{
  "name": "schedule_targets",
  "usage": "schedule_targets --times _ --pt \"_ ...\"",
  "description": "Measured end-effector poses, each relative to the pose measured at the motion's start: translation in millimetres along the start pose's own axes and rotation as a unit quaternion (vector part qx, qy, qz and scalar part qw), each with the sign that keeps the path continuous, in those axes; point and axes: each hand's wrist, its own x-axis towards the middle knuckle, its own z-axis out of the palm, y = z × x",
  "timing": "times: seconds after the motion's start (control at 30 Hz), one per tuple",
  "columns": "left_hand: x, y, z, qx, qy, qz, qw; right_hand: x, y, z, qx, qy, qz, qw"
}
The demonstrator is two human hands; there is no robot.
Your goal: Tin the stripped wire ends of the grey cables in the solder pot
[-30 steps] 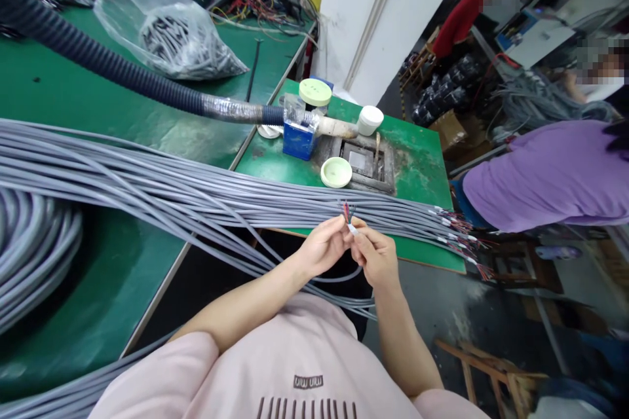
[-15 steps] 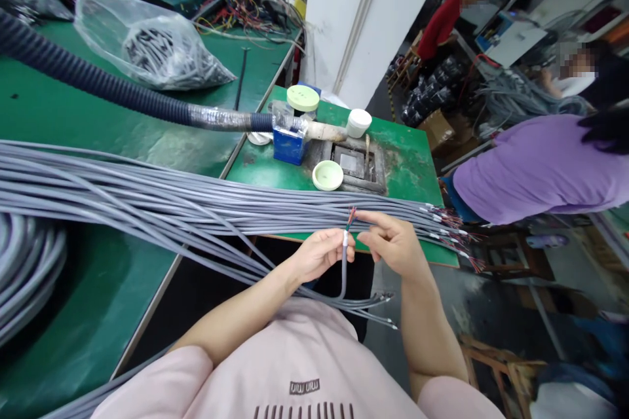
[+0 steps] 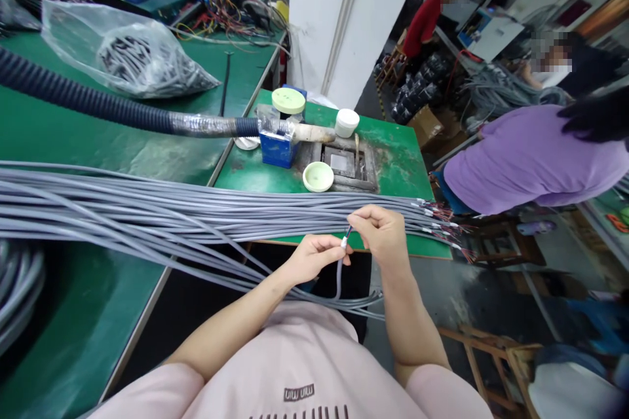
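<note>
Upright between the two hands, in front of the person's shirt, stands the end of one gray cable [image 3: 339,278], whose lower part bends down among other cables, so its course cannot be followed. The left hand [image 3: 317,258] grips it at the white band [image 3: 344,243], its thumb covering part. The right hand [image 3: 381,232] pinches the thin colored wires [image 3: 348,232] above; its fingers hide their tips, and the wires are too small to count. Just beyond lies a long bundle of gray cables [image 3: 196,213], cut off at the left edge, its frayed ends at the right blurred together. Behind it, on the green table [image 3: 403,150], sit a shallow pale dish [image 3: 318,177], a white tub [image 3: 346,122] and a blue box [image 3: 278,150], partly covered by a dark hose [image 3: 98,102].
</note>
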Motion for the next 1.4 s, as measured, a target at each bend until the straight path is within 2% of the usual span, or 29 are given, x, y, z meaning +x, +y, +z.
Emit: schedule_targets --times 0.07,0.2,0.23,0.27,0.37,0.4,0.5,0.6,0.73,0.8,0.93,1.03,1.1,1.2,1.3,1.4 --pt "0 -3 -0.7 0.008 0.010 0.001 1.000 3 -1 -4 -0.004 0.036 -0.009 0.999" --pt "1 -13 -5.3 0.019 0.033 0.004 0.999 4 -5 -20 0.009 0.152 -0.054 0.987" --pt "2 -16 -6.5 0.016 0.040 0.005 0.999 4 -5 -24 0.000 0.145 -0.057 0.988" --pt "2 -17 -7.3 0.009 0.047 0.006 0.999 3 -5 -27 -0.015 0.111 -0.052 0.992" --pt "4 -18 -7.7 -0.008 0.048 0.004 0.999 -1 -2 -29 -0.068 -0.046 -0.007 0.997" --pt "4 -17 -7.3 -0.009 0.042 0.005 0.999 -1 0 -28 -0.073 -0.080 0.004 0.994" --pt "4 -15 -5.9 0.009 0.015 0.006 1.000 -1 6 -17 -0.049 -0.117 0.032 0.991" --pt "4 -17 -6.3 0.022 0.005 0.006 1.000 -2 10 -5 -0.011 -0.095 0.038 0.995" --pt "6 -22 -8.4 -0.031 0.061 0.026 0.997 -8 10 7 -0.037 0.009 -0.041 0.998" --pt "7 -23 -8.4 -0.075 0.087 0.036 0.993 -12 10 12 -0.057 0.042 -0.074 0.995" --pt "9 -15 -6.9 -0.164 0.099 0.017 0.981 -17 15 14 -0.109 0.060 -0.123 0.984" --pt "8 -9 -8.3 -0.224 0.098 -0.002 0.970 -18 20 4 -0.144 0.077 -0.188 0.968" --pt "8 -6 -10.5 -0.256 0.094 -0.014 0.962 -18 25 -4 -0.156 0.060 -0.272 0.948" --pt "9 -3 -13.0 -0.300 0.084 -0.018 0.950 -19 32 -11 -0.191 -0.039 -0.384 0.903" --pt "11 -3 -12.4 -0.330 0.077 -0.002 0.941 -21 38 -6 -0.249 -0.117 -0.416 0.867" --pt "11 -2 -8.8 -0.326 0.068 0.001 0.943 -21 43 1 -0.263 -0.103 -0.433 0.856"
